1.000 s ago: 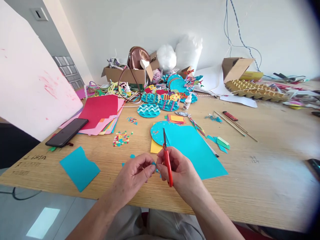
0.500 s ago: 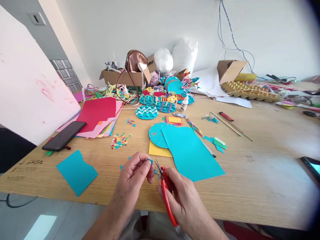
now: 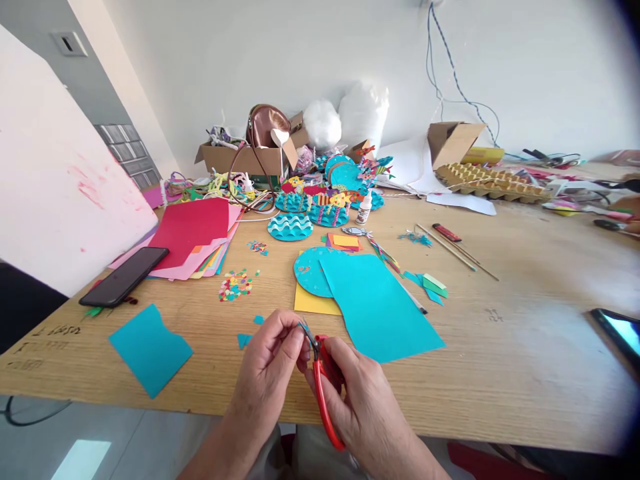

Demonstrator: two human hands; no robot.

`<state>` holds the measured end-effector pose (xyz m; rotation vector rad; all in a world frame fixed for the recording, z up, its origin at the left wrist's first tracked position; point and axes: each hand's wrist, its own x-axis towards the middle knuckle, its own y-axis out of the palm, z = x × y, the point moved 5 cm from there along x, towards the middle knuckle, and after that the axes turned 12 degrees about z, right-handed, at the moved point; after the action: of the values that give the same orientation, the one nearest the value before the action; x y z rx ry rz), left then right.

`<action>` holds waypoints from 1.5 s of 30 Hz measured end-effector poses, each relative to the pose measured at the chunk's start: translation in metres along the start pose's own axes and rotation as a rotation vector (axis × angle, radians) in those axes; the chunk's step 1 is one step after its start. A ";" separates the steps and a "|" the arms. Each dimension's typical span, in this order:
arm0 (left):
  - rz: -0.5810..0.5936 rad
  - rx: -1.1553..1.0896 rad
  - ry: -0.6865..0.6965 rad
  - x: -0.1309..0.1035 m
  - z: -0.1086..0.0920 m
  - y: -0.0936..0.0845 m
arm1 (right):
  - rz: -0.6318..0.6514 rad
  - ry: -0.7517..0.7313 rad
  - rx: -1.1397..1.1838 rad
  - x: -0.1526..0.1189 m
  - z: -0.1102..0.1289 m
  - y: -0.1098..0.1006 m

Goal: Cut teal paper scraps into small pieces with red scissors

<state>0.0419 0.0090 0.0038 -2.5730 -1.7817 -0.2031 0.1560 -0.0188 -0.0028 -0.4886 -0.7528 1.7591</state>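
Observation:
Near the table's front edge, my left hand (image 3: 274, 363) pinches a tiny piece of blue paper, mostly hidden by the fingertips. My right hand (image 3: 353, 393) is wrapped round the red-handled scissors (image 3: 324, 407), whose blade tips meet the left fingertips at the paper. Just beyond lies a large blue sheet (image 3: 383, 307) with a wavy left edge. It overlaps a blue disc (image 3: 313, 270) and a yellow sheet (image 3: 315, 300). Small blue scraps (image 3: 244, 341) rest left of my left hand. Farther left is another blue piece (image 3: 150, 350) with a curved cut.
A black phone (image 3: 124, 277) and stacked coloured paper (image 3: 190, 230) are at the left. Paper dots (image 3: 235, 285) lie left of centre. A glue bottle (image 3: 365, 208), decorated blue discs (image 3: 290, 227) and boxes (image 3: 240, 160) stand farther back. Sticks (image 3: 445, 247) and another phone (image 3: 617, 337) are rightward.
My right hand has moved the scissors left, so their tips now meet the paper at my left fingertips. The whole view has shifted slightly.

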 end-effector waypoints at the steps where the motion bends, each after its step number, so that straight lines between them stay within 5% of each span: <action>1: -0.001 0.014 -0.003 0.000 -0.001 0.000 | 0.001 0.005 0.000 0.000 0.000 0.000; 45: 0.144 0.260 -0.034 0.001 -0.009 -0.009 | 0.069 -0.038 -0.022 -0.011 -0.002 -0.003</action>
<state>0.0332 0.0119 0.0118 -2.5151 -1.5078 0.0697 0.1630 -0.0283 -0.0025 -0.5024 -0.7915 1.8299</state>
